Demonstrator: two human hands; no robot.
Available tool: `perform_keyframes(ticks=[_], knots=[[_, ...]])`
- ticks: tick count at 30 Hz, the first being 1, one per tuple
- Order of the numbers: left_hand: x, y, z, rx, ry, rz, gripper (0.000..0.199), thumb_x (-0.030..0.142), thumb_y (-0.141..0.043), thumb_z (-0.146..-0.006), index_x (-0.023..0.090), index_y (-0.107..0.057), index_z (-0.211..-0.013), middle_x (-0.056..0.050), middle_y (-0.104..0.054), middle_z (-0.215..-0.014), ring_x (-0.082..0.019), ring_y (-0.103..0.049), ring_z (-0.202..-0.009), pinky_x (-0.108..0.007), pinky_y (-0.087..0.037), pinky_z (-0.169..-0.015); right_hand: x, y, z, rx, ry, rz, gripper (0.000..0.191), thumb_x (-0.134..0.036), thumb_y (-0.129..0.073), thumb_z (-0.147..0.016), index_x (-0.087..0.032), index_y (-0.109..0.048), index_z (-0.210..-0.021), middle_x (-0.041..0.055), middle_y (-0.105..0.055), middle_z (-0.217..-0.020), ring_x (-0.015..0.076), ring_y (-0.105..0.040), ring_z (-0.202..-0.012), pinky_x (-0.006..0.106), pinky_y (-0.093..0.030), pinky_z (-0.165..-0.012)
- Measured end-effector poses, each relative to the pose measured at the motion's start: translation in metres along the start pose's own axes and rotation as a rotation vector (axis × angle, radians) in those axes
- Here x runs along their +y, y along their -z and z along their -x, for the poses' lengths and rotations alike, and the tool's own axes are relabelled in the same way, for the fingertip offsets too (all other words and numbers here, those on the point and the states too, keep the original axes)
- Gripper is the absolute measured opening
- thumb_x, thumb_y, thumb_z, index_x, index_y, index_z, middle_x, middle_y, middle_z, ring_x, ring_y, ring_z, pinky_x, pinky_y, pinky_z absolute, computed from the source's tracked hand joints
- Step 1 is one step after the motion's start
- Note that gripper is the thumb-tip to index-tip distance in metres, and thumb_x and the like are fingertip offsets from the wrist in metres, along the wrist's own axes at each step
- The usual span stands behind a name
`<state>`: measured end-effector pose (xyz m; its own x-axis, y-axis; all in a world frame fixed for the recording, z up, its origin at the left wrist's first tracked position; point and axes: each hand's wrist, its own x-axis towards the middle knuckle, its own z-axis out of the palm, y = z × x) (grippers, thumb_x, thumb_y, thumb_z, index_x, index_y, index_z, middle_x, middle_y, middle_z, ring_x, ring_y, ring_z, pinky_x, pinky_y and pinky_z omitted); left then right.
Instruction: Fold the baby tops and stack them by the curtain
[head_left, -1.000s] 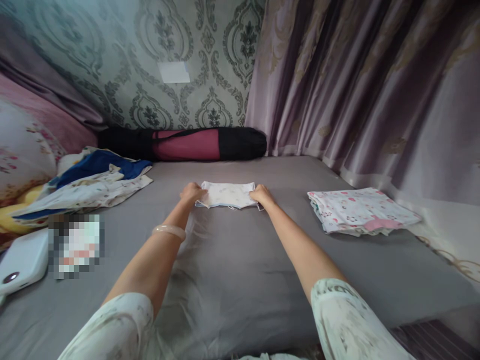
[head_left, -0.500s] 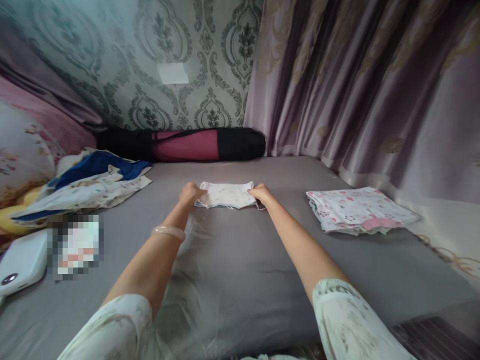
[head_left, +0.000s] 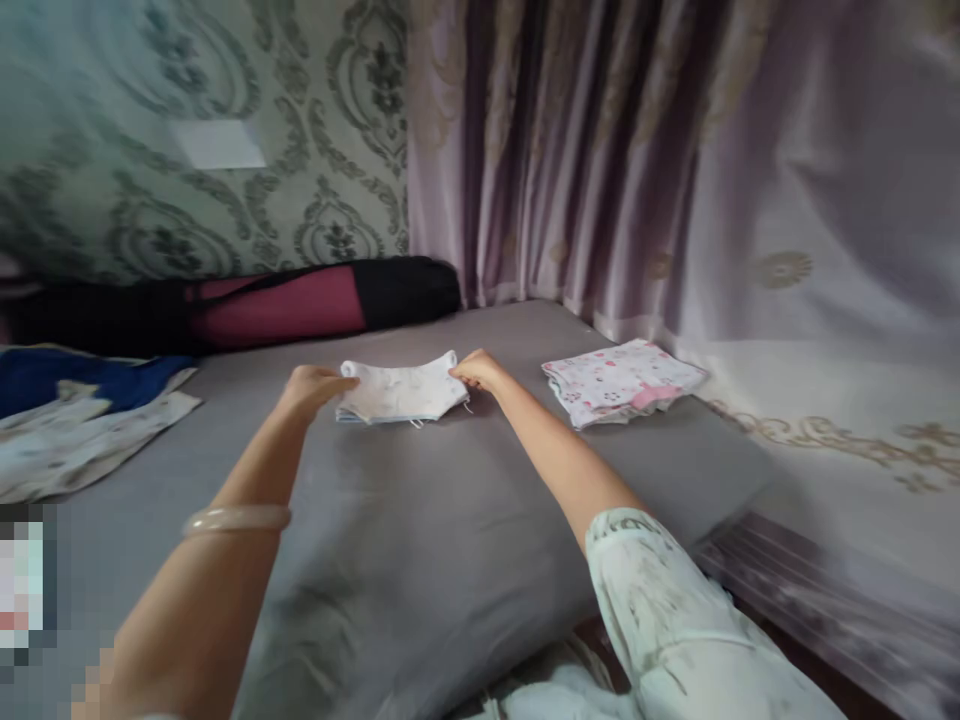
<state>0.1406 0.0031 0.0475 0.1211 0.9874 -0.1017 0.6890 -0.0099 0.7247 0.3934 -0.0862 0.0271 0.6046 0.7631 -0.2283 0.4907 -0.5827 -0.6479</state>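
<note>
A small folded white garment [head_left: 405,392] with faint print and a bluish lower edge is stretched between my hands, just over the grey bed sheet. Loose strings hang from its lower edge and right corner. My left hand [head_left: 313,388] pinches its left end, thumb on top. My right hand [head_left: 478,371] grips the opposite end, its lower fingers curled and partly hidden. To the right of my right hand lies a folded stack of white cloth with pink print [head_left: 622,382].
A blue and white printed garment [head_left: 97,410] lies spread at the left. A long black and maroon bag [head_left: 277,308] rests along the patterned wall. Lilac curtains [head_left: 555,150] hang behind the bed's right side. The grey sheet [head_left: 420,520] has wrinkles near me.
My view has turned to the right, so the surroundings have shifted left. Both hands still hold the white garment, whose upper corners now look raised a little.
</note>
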Motion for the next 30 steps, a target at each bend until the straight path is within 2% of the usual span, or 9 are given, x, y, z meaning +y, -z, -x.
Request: perform_keyframes(ticks=[4, 7, 12, 15, 21, 30], knots=[[0.02, -0.021, 0.005, -0.067, 0.04, 0.086, 0.024, 0.036, -0.075, -0.06, 0.018, -0.06, -0.054, 0.004, -0.04, -0.043, -0.01, -0.033, -0.044, -0.023, -0.022, -0.043, 0.009, 0.041, 0.007, -0.041, -0.028, -0.025, 0.018, -0.018, -0.069, -0.079, -0.013, -0.063, -0.063, -0.0072, -0.041, -0.035, 0.0054, -0.039, -0.034, 0.015, -0.03, -0.038], [0.036, -0.044, 0.015, -0.126, -0.003, 0.212, 0.026, 0.035, -0.076, -0.055, 0.018, -0.058, -0.05, 0.003, -0.043, -0.044, -0.009, -0.033, -0.044, -0.022, -0.022, -0.044, 0.02, 0.076, 0.015, -0.009, -0.036, -0.016, 0.019, -0.016, -0.067, -0.08, -0.012, -0.062, -0.062, -0.0073, -0.04, -0.034, 0.0049, -0.037, -0.034, 0.015, -0.029, -0.039], [0.073, -0.077, 0.046, -0.183, -0.074, 0.4, 0.02, 0.033, -0.077, -0.052, 0.017, -0.067, -0.059, 0.001, -0.054, -0.052, -0.009, -0.036, -0.047, -0.023, -0.023, -0.045, 0.042, 0.131, 0.026, 0.056, -0.072, -0.001, 0.019, -0.016, -0.065, -0.081, -0.012, -0.062, -0.062, -0.0072, -0.038, -0.033, 0.0048, -0.035, -0.035, 0.015, -0.026, -0.038], [0.094, -0.097, 0.061, -0.234, -0.1, 0.464, 0.02, 0.032, -0.077, -0.051, 0.017, -0.067, -0.057, 0.001, -0.055, -0.053, -0.008, -0.035, -0.048, -0.023, -0.023, -0.046, 0.059, 0.159, 0.029, 0.088, -0.11, -0.002, 0.021, -0.014, -0.065, -0.08, -0.012, -0.06, -0.06, -0.0071, -0.038, -0.033, 0.0044, -0.033, -0.035, 0.016, -0.023, -0.037], [0.127, -0.141, 0.082, -0.326, -0.183, 0.591, 0.021, 0.032, -0.078, -0.053, 0.015, -0.066, -0.056, 0.001, -0.054, -0.051, -0.007, -0.036, -0.049, -0.023, -0.025, -0.049, 0.096, 0.21, 0.033, 0.173, -0.149, 0.053, 0.022, -0.012, -0.067, -0.078, -0.013, -0.058, -0.058, -0.0065, -0.041, -0.036, 0.0047, -0.035, -0.036, 0.016, -0.028, -0.038], [0.183, -0.202, 0.125, -0.417, -0.128, 0.729, 0.02, 0.03, -0.077, -0.055, 0.014, -0.066, -0.06, 0.002, -0.053, -0.052, -0.007, -0.037, -0.049, -0.023, -0.028, -0.05, 0.153, 0.272, 0.03, 0.274, -0.281, 0.145, 0.013, -0.013, -0.066, -0.079, -0.01, -0.064, -0.067, -0.0062, -0.041, -0.037, 0.0051, -0.036, -0.038, 0.016, -0.029, -0.04]])
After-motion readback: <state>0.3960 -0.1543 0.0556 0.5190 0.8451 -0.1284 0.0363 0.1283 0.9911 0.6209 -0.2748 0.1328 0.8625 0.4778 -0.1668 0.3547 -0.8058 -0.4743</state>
